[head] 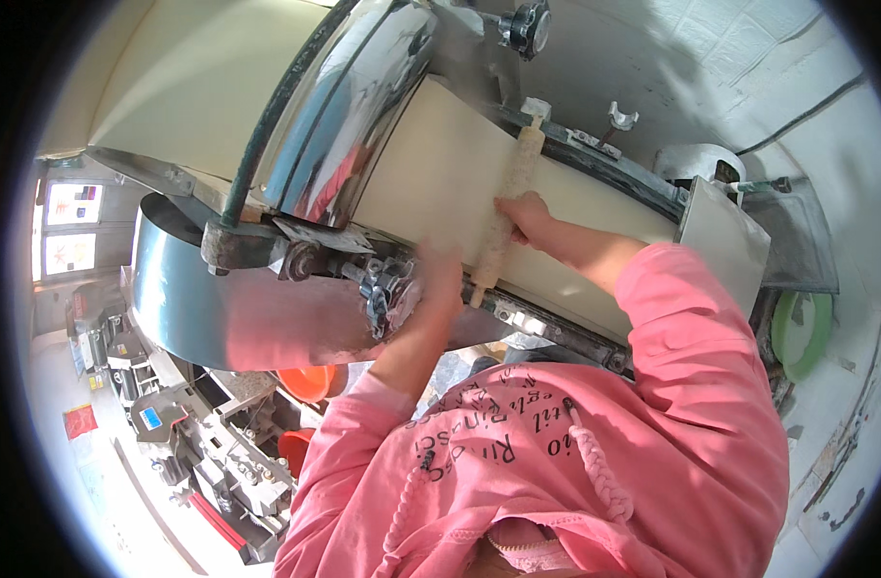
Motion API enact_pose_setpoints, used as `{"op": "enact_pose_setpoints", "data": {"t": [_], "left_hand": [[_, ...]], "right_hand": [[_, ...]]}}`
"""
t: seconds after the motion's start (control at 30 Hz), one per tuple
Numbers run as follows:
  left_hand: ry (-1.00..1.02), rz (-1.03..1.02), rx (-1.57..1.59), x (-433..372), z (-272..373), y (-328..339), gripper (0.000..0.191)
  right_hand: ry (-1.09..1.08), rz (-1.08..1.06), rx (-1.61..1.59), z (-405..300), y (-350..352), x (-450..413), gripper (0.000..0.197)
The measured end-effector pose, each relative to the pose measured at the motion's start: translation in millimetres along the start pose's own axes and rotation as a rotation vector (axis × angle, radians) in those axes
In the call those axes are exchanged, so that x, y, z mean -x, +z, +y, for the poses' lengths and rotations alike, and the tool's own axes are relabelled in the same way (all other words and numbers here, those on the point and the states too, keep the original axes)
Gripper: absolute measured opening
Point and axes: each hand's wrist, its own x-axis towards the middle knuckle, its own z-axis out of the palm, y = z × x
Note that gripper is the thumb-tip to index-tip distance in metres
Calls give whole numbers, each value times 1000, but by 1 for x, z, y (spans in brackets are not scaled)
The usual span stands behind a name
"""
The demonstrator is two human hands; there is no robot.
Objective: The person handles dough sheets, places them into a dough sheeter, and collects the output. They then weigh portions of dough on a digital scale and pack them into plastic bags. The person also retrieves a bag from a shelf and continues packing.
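Note:
A wide pale dough sheet lies along the bed of a dough-sheeting machine. It reaches up to a shiny metal roller. A flour-dusted rolling pin rests crosswise over the dough. My right hand is closed around the pin near its middle. My left hand, blurred by motion, is over the near edge of the dough, left of the pin and beside a metal knob. Its fingers cannot be made out. A flour haze hangs over the dough.
A green curved bar arches beside the roller. A large curved metal guard stands below it. Another knob is at the far side. A flat panel ends the bed at right, near a green basin. Orange containers and machinery are lower left.

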Motion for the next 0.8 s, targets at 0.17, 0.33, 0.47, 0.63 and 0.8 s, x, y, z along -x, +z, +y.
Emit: {"op": "enact_pose_setpoints", "data": {"t": [0.17,0.33,0.47,0.63,0.8], "left_hand": [[136,-378,-10,69,13,-38,46],[-21,-769,-33,110,16,-104,38],[-50,-676,-83,118,4,-137,39],[-187,-601,44,122,-18,-166,36],[-236,-524,80,117,-39,-199,36]], "right_hand": [[-58,-35,42,-13,39,-21,35],[-84,-57,122,-22,60,-41,38],[-137,-118,156,-22,74,-59,39],[-329,-154,429,-24,101,-81,34],[-16,-179,284,-36,96,-84,36]]}}
